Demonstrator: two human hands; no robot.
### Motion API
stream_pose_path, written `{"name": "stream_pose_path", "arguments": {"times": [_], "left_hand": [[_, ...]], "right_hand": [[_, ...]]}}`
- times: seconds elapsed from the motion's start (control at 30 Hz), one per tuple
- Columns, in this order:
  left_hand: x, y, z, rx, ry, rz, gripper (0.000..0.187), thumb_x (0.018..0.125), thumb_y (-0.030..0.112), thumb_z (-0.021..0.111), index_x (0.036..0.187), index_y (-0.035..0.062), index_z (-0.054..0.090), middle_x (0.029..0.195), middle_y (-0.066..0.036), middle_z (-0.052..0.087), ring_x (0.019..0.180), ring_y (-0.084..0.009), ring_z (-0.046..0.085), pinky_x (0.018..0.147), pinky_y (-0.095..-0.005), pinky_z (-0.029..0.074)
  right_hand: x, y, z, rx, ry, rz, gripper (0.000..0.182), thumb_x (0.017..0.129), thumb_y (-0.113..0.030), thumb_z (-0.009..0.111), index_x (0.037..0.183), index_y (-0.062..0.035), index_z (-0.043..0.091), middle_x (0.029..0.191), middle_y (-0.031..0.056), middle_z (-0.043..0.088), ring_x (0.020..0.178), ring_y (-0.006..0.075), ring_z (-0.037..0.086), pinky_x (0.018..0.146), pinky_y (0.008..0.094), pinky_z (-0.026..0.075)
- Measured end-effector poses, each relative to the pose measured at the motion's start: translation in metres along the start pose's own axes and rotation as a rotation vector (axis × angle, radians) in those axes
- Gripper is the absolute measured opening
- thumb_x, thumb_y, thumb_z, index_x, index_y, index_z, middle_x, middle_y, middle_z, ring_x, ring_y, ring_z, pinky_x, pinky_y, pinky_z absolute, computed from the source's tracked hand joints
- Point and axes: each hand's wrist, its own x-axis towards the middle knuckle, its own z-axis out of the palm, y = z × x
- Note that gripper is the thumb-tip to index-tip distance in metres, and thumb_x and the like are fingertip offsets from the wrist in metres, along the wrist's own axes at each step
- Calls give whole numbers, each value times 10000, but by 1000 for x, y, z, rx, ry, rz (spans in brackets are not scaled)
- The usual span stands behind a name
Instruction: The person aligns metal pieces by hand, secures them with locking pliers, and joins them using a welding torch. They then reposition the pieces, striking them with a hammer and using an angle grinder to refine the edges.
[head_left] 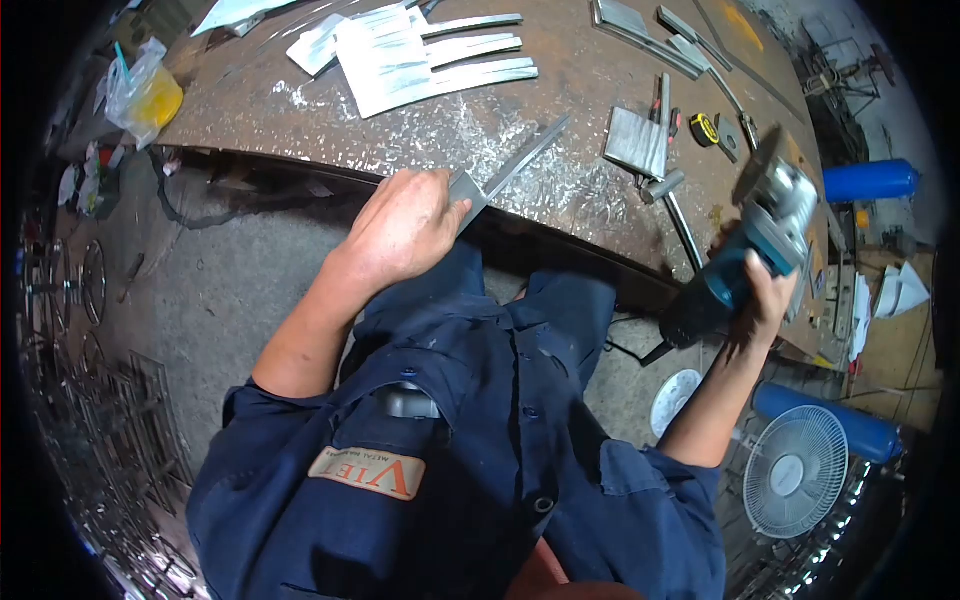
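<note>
My left hand (405, 225) is closed around the wide end of a flat steel piece (527, 158) at the table's near edge. Its long narrow bar points away, up and to the right, over the tabletop. In my right hand (768, 285) is a teal and black angle grinder (735, 265), gripped by its body. The grinder's silver head and disc (762, 165) are raised at the table's right side, apart from the steel piece; the disc is blurred. Further back lies a stack of flat steel plates with narrow bars (385, 70), similar in shape to the held one.
On the rusty metal table (250, 115) lie a hammer (682, 220), a tape measure (703, 130), a square steel plate (635, 142) and metal bars (650, 40). A bagged yellow drink (150, 100) is at the left edge. A fan (795, 470) and blue cylinders (870, 181) stand right.
</note>
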Motion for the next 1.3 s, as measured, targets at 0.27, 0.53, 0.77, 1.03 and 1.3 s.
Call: {"name": "stream_pose_path", "arguments": {"times": [0.27,0.53,0.77,1.03,1.3], "left_hand": [[4,6,-5,-15,-19,-59,419,964,259,694,819,-125,611,734,-356,606,783,-518,666,735,-540,516],[4,2,0,-18,33,-16,418,955,265,702,807,-116,618,715,-345,621,764,-512,678,741,-544,520],[5,1,-1,-38,25,-42,412,955,263,695,815,-118,623,712,-345,621,774,-509,682,743,-540,521],[5,3,-1,-13,28,-38,416,949,268,700,822,-121,625,719,-345,623,771,-506,683,736,-532,523],[4,2,-1,7,37,-8,409,949,263,701,820,-119,629,719,-342,622,768,-503,680,730,-533,518]], "right_hand": [[24,-13,91,-775,-99,-77,1059,582,-458,1024,1360,26,492,1166,288,721,1112,380,718,989,431,574],[18,1,145,-1074,-365,-199,811,716,-403,881,1333,-14,528,880,254,749,834,436,755,750,503,604],[12,6,154,-1088,-397,-189,747,706,-359,876,1289,-39,536,802,225,740,785,435,749,706,496,597],[10,6,156,-1116,-463,-117,794,708,-349,891,1343,-34,532,926,265,748,860,439,751,776,484,606],[12,8,157,-1101,-404,-107,777,708,-342,896,1334,-63,531,922,246,751,889,441,746,784,493,598]]}}
